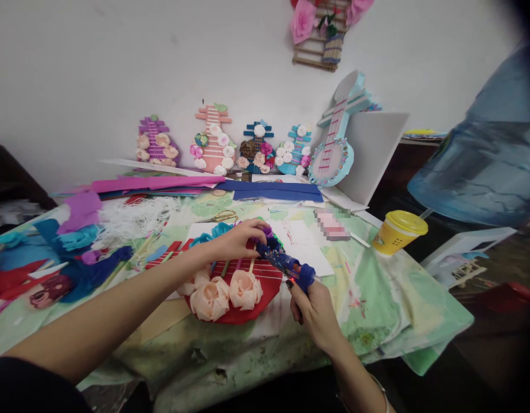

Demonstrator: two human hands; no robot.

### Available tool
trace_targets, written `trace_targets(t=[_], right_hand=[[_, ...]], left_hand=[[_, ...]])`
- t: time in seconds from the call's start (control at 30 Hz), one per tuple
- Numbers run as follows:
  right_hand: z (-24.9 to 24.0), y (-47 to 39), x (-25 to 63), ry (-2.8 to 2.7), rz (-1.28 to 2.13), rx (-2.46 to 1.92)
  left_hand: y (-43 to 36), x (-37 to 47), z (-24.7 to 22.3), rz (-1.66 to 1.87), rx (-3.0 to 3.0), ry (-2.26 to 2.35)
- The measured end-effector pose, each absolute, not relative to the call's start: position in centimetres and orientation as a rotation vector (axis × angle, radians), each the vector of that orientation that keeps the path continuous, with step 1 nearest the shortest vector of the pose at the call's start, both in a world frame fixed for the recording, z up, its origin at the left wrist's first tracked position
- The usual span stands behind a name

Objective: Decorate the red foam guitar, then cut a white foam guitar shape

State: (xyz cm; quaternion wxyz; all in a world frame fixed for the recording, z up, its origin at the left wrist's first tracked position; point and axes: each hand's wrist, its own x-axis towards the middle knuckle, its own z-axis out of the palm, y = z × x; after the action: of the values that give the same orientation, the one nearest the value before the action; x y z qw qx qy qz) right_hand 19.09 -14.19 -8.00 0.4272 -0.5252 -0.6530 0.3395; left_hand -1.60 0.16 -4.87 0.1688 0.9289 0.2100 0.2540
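Observation:
A red lute-shaped craft piece (271, 289) with pale peach paper flowers (210, 298) at its near end lies on the table in front of me. Closed round the handle of a blue glue gun (286, 265), my right hand (317, 312) holds it with the nozzle pointing left over the piece. My left hand (243, 238) is bent over the far part of the piece, fingers together beside a small purple flower (267, 230) and the nozzle; what its fingertips grip is hidden. Teal paper flowers (217, 230) sit just left of that hand.
Finished lute crafts (213, 140) lean against the wall. Gold-handled scissors (225, 216) and white paper (306, 246) lie behind the hands. A yellow cup (398, 232) stands right, near a large water bottle (484, 149). Coloured paper and white shreds (133, 221) cover the left side.

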Motion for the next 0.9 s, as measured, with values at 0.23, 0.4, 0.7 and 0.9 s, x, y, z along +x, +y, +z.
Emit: trace_targets(t=[0.23,0.4,0.7,0.9], right_hand=[[-8.5,-14.2,19.3,-1.618,0.839,-1.328],[-8.9,-14.4,19.6,-1.61,0.882,-1.308],[-9.4,-14.5,19.9,-1.54,0.922,-1.291],[-9.5,-14.8,19.9,-1.538,0.951,-1.244]], left_hand=[[0.1,-1.6,-4.7,0.702,2.629,0.618],[0.2,-1.7,-4.8,0.707,2.623,0.619],[0.4,-1.8,-4.6,0.672,2.583,0.639],[0.6,-1.9,-4.5,0.663,2.579,0.621]])
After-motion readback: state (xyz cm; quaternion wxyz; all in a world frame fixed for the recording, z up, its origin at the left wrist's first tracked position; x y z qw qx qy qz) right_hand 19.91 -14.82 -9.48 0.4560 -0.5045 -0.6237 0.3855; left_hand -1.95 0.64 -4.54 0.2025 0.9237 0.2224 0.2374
